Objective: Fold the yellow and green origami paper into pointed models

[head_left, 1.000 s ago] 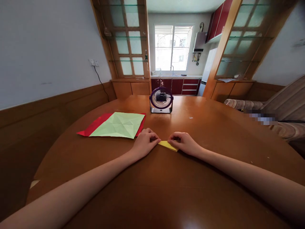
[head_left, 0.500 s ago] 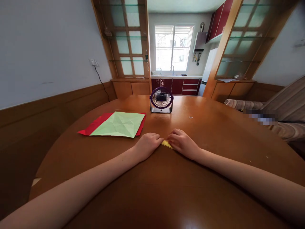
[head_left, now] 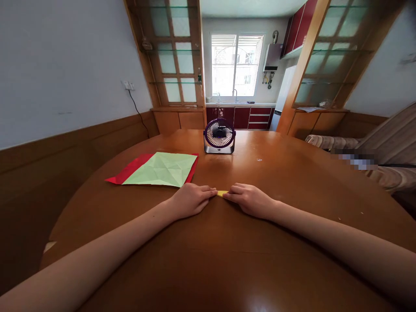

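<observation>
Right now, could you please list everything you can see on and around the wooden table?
small folded yellow paper: one, yellow, flat on the table between both hands' fingertips, mostly covered
creased pale green paper sheet: one, light green, table's left half, lying on the red sheet
red paper sheet: one, red, under the green sheet, showing at its left and right edges
small purple desk fan: one, purple with a silver base, far middle of the table
round brown wooden table: one, glossy brown
left hand: one, palm down, pressing on the yellow paper
right hand: one, palm down, pressing on the yellow paper
</observation>
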A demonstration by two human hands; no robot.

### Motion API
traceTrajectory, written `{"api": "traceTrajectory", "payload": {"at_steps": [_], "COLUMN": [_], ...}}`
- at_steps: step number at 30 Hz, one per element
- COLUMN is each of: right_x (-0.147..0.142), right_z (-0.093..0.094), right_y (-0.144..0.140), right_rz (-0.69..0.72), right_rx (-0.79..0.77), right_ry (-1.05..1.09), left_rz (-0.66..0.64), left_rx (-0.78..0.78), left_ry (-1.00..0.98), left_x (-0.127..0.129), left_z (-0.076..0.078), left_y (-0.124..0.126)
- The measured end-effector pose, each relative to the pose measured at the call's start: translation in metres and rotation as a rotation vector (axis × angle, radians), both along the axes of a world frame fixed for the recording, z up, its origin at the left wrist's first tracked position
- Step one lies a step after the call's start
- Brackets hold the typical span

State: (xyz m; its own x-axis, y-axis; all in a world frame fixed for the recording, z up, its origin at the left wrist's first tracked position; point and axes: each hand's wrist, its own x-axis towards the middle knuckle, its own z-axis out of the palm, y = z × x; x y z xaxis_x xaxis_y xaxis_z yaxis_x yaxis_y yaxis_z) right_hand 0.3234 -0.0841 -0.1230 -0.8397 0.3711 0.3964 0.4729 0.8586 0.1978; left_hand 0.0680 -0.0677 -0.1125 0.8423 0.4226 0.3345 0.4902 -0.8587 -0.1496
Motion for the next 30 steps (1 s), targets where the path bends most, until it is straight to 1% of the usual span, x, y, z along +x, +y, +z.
{"api": "traceTrajectory", "payload": {"at_steps": [4,10,15,21,24,28,30], "right_x": [0.000,-0.002,-0.004,-0.008,-0.005,0.003,0.007], "right_z": [0.002,0.006,0.010,0.016,0.014,0.008,0.005], "right_y": [-0.001,-0.003,-0.004,-0.006,-0.007,-0.006,-0.006], "right_rz": [-0.018,-0.013,-0.007,0.003,-0.008,0.007,0.017], "right_rx": [-0.002,0.007,0.008,-0.026,-0.075,-0.234,-0.293], "right_ry": [-0.068,-0.089,-0.109,-0.151,-0.096,0.069,0.113], "left_rz": [0.052,0.096,0.094,0.110,0.106,0.114,0.123], "left_rx": [0.010,0.052,0.057,0.059,0.044,0.000,-0.008], "left_ry": [0.080,0.228,0.241,0.230,0.202,0.138,0.127], "left_x": [0.000,0.006,0.007,0.008,0.008,0.008,0.009], "left_z": [0.006,0.012,0.016,0.015,0.014,0.015,0.016], "left_y": [-0.006,-0.010,-0.014,-0.015,-0.015,-0.015,-0.016]}}
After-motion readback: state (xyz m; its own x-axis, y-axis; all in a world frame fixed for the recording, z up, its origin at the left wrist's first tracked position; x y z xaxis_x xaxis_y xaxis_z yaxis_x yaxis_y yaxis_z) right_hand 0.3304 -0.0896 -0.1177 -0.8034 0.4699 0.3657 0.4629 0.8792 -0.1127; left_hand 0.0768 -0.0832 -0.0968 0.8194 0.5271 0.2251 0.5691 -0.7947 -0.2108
